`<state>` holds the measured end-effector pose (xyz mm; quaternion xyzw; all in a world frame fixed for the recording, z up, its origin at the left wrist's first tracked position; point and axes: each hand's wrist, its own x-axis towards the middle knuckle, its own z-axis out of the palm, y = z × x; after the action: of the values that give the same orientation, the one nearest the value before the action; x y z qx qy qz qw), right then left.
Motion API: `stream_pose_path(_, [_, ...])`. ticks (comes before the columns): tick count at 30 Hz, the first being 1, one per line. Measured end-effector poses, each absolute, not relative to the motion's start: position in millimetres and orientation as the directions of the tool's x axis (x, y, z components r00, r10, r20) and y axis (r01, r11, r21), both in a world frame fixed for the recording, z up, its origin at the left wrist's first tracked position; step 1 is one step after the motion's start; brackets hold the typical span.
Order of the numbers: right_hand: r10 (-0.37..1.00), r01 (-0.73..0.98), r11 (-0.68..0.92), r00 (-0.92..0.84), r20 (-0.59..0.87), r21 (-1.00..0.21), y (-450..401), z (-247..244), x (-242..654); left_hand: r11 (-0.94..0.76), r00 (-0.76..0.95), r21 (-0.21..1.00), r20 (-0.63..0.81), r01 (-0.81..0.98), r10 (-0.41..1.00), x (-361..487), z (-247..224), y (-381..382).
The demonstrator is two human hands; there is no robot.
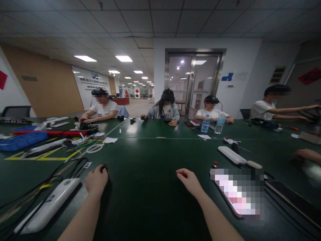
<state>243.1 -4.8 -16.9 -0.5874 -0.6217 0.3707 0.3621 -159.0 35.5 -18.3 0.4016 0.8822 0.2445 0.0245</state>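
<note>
My left hand [96, 179] is closed around a small black object [104, 166], mostly hidden by the fingers, so its kind cannot be made out. It rests over the green table near a white power strip [54, 201] with a "2" on it. My right hand [190, 180] is held over the table with its fingers curled inward, and no object shows in it. To its right lies a phone [232, 195] with a lit, blurred-out screen.
Black cables, a white cable coil [94, 148] and a blue tray [23, 140] are on the left. Another power strip [232, 154] and a dark phone [293, 199] lie right. Two water bottles [205, 124] stand farther back. Several people sit around the table; a person's hand [309, 155] reaches in at right.
</note>
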Motion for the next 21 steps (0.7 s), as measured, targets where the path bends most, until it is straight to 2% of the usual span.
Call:
stream_pose_path(9, [0.998, 0.469, 0.031, -0.060, 0.003, -0.883, -3, -18, 244, 0.457, -0.566, 0.423, 0.176, 0.782, 0.806, -162, -26, 40])
stream_pose_path(21, [0.997, 0.473, 0.054, -0.071, 0.023, -0.879, 3, -27, 247, 0.457, -0.540, 0.410, 0.108, 0.789, 0.835, -155, -18, 37])
